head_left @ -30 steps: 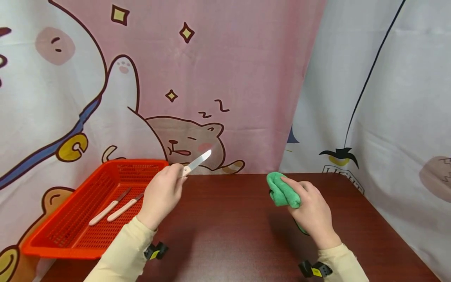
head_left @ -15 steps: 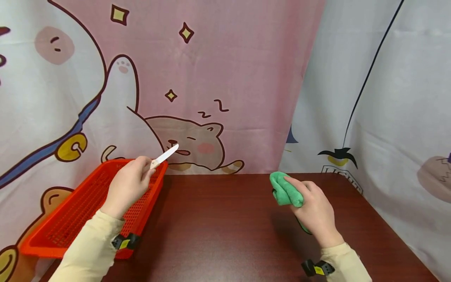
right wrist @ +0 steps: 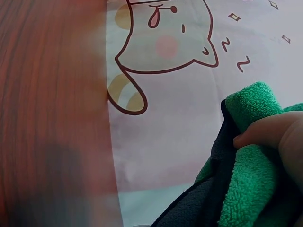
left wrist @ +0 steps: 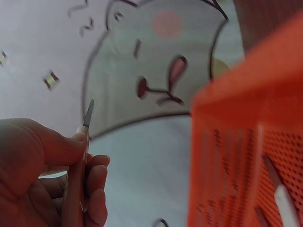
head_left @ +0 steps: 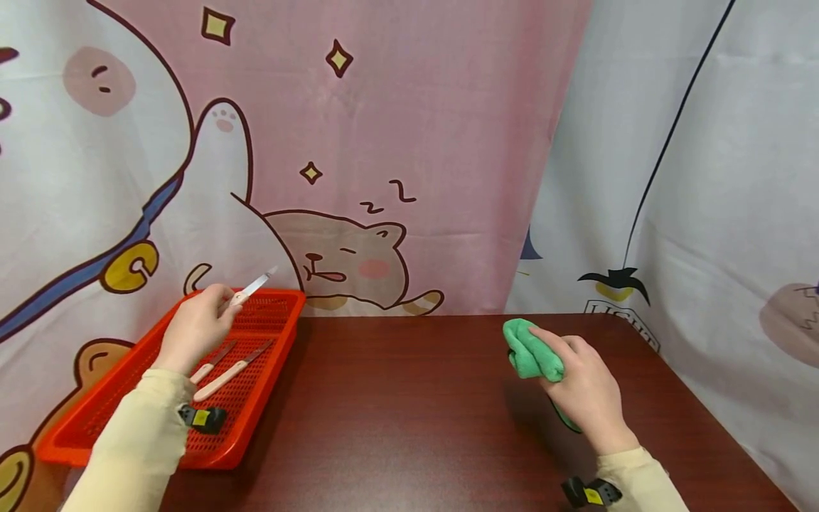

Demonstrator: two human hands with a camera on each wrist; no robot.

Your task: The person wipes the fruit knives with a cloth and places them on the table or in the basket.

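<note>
My left hand [head_left: 198, 327] holds a small knife [head_left: 254, 286] above the orange basket [head_left: 265, 405], its blade tilted up and away. In the left wrist view the knife's handle [left wrist: 73, 194] lies between thumb and curled fingers. Two more knives with pale handles rest on the basket floor; one knife [head_left: 220, 380] shows almost whole, the other knife [head_left: 203, 371] is partly behind my wrist. On the right, my right hand [head_left: 585, 391] grips a folded green cloth [head_left: 532, 352] over the table. In the right wrist view the cloth [right wrist: 253, 184] also shows a dark side.
A dark reddish-brown table [head_left: 397, 398] spreads between the hands. Behind it hangs a pink and white curtain [head_left: 448, 142] with cartoon animals. The basket's raised rim stands at the table's left side.
My left hand has moved left with the knife, from over the table's left part to over the basket. My right hand has shifted slightly right and down with the cloth.
</note>
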